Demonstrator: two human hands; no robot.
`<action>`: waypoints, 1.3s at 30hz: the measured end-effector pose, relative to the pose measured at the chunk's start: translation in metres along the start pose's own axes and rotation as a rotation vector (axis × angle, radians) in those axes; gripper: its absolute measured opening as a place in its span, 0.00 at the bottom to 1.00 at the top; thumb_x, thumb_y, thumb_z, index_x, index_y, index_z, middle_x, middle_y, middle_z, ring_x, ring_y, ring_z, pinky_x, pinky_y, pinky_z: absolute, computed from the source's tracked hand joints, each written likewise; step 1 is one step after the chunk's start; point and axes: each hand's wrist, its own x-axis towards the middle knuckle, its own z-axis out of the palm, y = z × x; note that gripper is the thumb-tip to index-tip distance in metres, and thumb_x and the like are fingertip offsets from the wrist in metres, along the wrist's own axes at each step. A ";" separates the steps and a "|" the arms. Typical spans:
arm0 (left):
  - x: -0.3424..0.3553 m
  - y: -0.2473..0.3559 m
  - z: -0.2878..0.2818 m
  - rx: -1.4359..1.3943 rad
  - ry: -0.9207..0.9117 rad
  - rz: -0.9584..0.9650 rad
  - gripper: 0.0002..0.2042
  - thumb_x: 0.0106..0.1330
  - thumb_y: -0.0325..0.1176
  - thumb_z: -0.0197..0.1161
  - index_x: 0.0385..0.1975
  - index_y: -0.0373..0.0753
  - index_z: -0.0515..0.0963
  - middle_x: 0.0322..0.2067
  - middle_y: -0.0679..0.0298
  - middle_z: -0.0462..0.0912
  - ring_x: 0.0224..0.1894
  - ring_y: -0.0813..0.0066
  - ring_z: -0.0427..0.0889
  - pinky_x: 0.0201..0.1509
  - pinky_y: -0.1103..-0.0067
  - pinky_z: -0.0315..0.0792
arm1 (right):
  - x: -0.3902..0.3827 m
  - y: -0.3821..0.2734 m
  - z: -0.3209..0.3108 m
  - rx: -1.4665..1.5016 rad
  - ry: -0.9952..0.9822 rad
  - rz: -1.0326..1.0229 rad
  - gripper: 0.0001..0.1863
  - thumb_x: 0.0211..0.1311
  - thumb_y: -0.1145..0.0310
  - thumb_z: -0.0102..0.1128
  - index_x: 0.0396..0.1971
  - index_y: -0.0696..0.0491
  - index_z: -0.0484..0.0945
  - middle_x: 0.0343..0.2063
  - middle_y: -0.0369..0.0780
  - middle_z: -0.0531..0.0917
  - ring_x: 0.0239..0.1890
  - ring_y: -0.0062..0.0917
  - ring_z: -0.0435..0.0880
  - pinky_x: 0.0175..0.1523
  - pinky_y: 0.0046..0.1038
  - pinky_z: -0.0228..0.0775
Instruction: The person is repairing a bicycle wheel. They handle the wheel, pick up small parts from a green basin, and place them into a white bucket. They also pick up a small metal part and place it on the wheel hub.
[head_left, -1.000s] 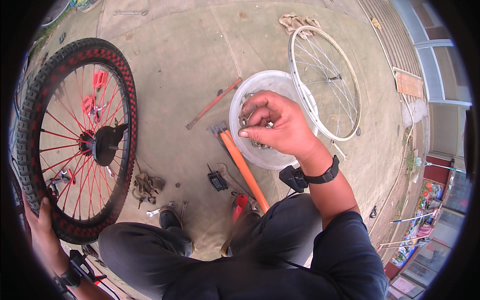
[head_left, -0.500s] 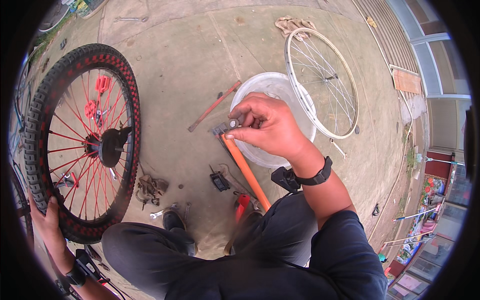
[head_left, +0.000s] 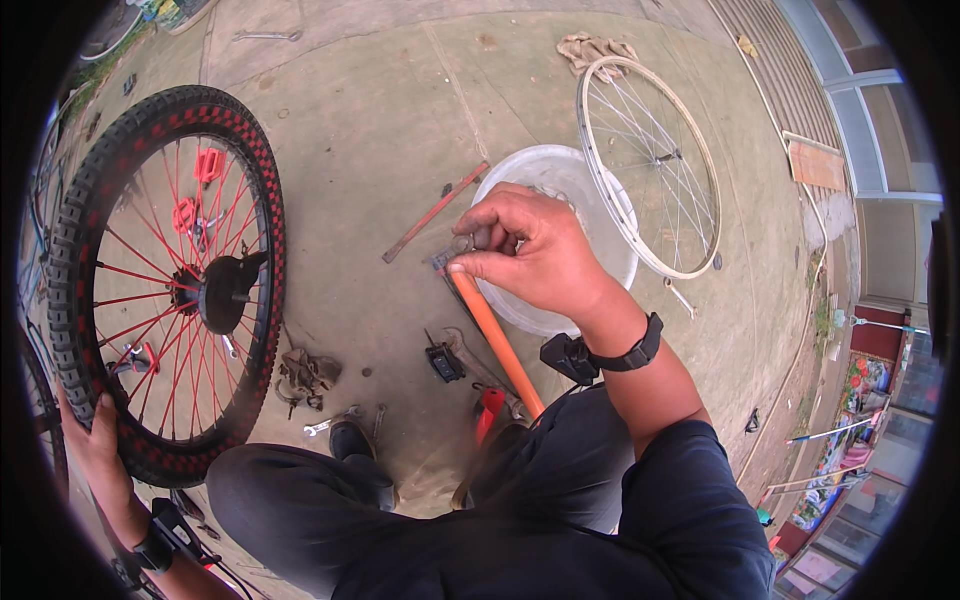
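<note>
My left hand (head_left: 97,450) grips the lower left of an upright black-and-red tyred bicycle wheel (head_left: 185,463), which has red spokes and a dark hub. My right hand (head_left: 525,250) is closed in a pinch on a small metal nut (head_left: 463,243), held between thumb and curled fingers above a white plastic basin (head_left: 545,318). The basin's contents are mostly hidden behind the hand. An orange tube (head_left: 500,350) lies under and below that hand.
A pale bare rim (head_left: 715,225) leans over the basin, near a rag (head_left: 590,48). A red bar (head_left: 435,210), wrenches (head_left: 335,420), red pedals (head_left: 208,165), a grimy rag-like heap (head_left: 305,375) and a black device (head_left: 443,362) lie on the ground. A building edge runs along the right.
My right hand has shifted left and slightly down, away from the basin's middle, with the nut in its fingers. The upright wheel has moved slightly right, with my left hand still on it.
</note>
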 end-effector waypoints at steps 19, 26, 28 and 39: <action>-0.003 0.011 0.004 -0.002 0.042 -0.031 0.31 0.68 0.39 0.62 0.69 0.33 0.63 0.51 0.60 0.78 0.51 0.73 0.74 0.63 0.77 0.64 | -0.007 0.001 0.000 0.084 -0.030 0.132 0.14 0.53 0.74 0.72 0.42 0.51 0.85 0.36 0.35 0.79 0.31 0.17 0.82 0.33 0.21 0.73; -0.001 0.010 0.003 0.015 -0.027 -0.051 0.32 0.69 0.38 0.62 0.70 0.32 0.62 0.51 0.60 0.78 0.50 0.74 0.74 0.62 0.77 0.65 | -0.011 0.013 0.002 0.332 -0.022 0.187 0.15 0.59 0.75 0.69 0.46 0.55 0.82 0.38 0.34 0.80 0.32 0.15 0.82 0.33 0.18 0.72; -0.002 0.011 0.003 0.043 0.001 -0.063 0.32 0.69 0.38 0.62 0.70 0.32 0.62 0.51 0.60 0.78 0.50 0.74 0.74 0.62 0.78 0.65 | -0.013 0.018 0.003 0.492 -0.030 0.241 0.15 0.62 0.75 0.68 0.48 0.57 0.81 0.37 0.34 0.81 0.32 0.15 0.83 0.33 0.18 0.72; -0.005 0.013 0.006 -0.089 -0.016 -0.081 0.32 0.69 0.39 0.61 0.70 0.33 0.62 0.54 0.59 0.76 0.54 0.72 0.74 0.64 0.76 0.64 | -0.030 0.055 -0.020 0.675 -0.059 0.443 0.16 0.69 0.69 0.62 0.53 0.58 0.79 0.41 0.36 0.84 0.34 0.18 0.85 0.31 0.17 0.70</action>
